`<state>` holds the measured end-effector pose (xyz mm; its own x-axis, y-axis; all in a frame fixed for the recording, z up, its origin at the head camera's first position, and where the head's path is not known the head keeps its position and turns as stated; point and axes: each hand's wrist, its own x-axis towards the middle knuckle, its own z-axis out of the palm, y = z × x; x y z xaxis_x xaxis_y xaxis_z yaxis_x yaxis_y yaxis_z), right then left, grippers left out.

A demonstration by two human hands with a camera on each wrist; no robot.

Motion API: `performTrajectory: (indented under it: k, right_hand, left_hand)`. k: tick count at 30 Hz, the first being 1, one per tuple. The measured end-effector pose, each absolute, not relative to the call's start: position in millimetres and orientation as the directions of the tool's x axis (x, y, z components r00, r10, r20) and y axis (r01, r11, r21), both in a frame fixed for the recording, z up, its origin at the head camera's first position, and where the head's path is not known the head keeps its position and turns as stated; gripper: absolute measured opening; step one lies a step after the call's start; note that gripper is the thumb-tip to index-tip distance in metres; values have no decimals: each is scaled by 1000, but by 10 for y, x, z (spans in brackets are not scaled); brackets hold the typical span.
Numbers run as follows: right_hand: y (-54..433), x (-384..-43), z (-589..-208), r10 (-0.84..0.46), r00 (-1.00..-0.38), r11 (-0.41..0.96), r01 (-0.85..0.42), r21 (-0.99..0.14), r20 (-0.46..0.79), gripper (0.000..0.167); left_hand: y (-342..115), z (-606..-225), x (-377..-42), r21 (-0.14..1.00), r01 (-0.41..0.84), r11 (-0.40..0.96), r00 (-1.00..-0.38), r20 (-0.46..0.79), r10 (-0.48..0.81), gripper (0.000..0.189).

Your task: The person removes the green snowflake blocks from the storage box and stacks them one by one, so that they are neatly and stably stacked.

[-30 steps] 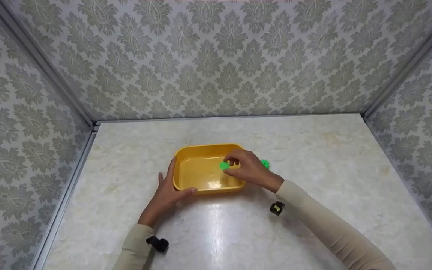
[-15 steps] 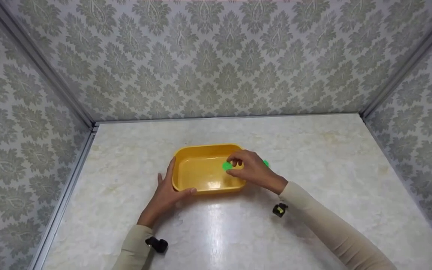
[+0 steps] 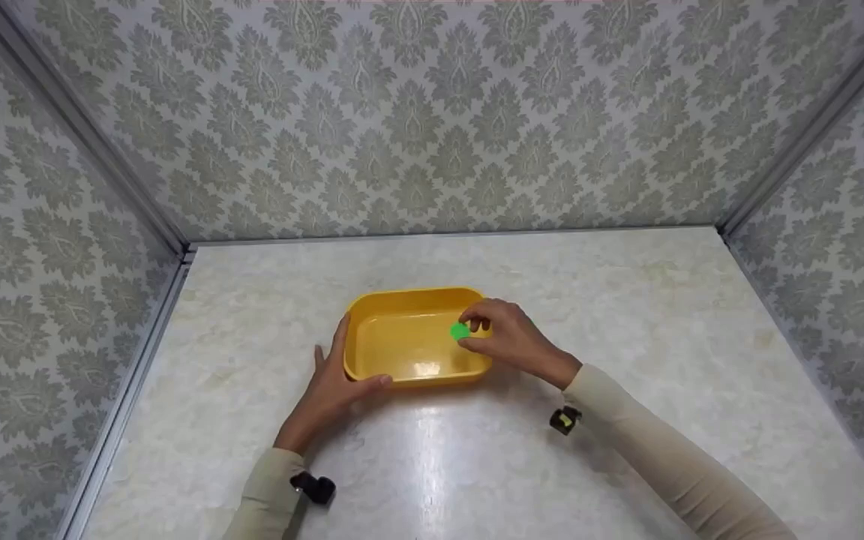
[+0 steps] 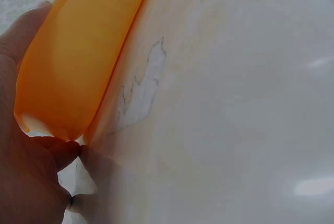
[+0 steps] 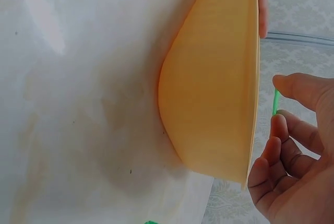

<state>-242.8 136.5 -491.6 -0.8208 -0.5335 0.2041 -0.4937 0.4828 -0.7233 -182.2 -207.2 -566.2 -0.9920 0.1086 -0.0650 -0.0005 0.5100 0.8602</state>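
Note:
A yellow plastic tub (image 3: 394, 345), rectangular with rounded corners, stands on the table. My left hand (image 3: 329, 384) grips its left end, the thumb along the front side and a finger up the left wall. In the left wrist view, fingers (image 4: 67, 153) curl close under the tub's edge. Over the tub's right part, my right hand (image 3: 511, 337) pinches a small, thin green disc (image 3: 460, 331) between thumb and fingertips. The right wrist view shows the disc (image 5: 276, 102) edge-on, just above the rim.
Part of another green piece (image 5: 151, 222) shows on the table at the bottom of the right wrist view; the right hand hides it in the head view. Patterned walls (image 3: 417, 120) enclose the pale marbled table (image 3: 627, 300) at back and sides.
My right hand has shifted slightly to the right with the disc, now covering the second green piece in the head view. The left hand and tub have stayed nearly still.

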Motion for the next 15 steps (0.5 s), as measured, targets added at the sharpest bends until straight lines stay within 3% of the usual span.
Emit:
performTrajectory:
  k: [15]
  right_hand:
    - [1565, -2436, -4931, -505, -842, 470, -451, -759, 187, 27]
  left_hand:
    - [-2072, -5647, -1842, 855, 37, 517, -991, -34, 127, 135]
